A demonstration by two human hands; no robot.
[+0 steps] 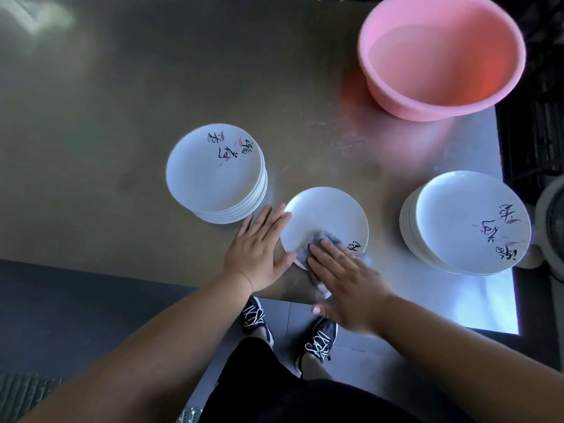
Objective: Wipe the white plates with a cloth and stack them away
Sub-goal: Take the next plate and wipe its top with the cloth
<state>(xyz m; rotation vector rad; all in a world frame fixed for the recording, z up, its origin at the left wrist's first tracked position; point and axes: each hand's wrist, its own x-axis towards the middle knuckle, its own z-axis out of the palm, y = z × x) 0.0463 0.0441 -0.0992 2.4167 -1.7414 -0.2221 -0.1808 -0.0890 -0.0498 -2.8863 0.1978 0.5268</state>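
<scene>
Single plate [329,215] on the table [122,102], left stack [210,175] and right stack [457,221] flanking it, basin [396,100] behind — far right.

Brushed metal table [152,87], a dull sheen with faint scuffs. Pink basin [439,56], smooth matt plastic. Plates [323,215], glossy white glazed ceramic with black brush-lettering, same on both stacks [213,169] [467,221]. Grey cloth [317,239], soft, nappy, crumpled.

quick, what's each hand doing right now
Left hand: open, flat on the rim of the single plate.
Right hand: open, pressing the grey cloth onto it.
</scene>
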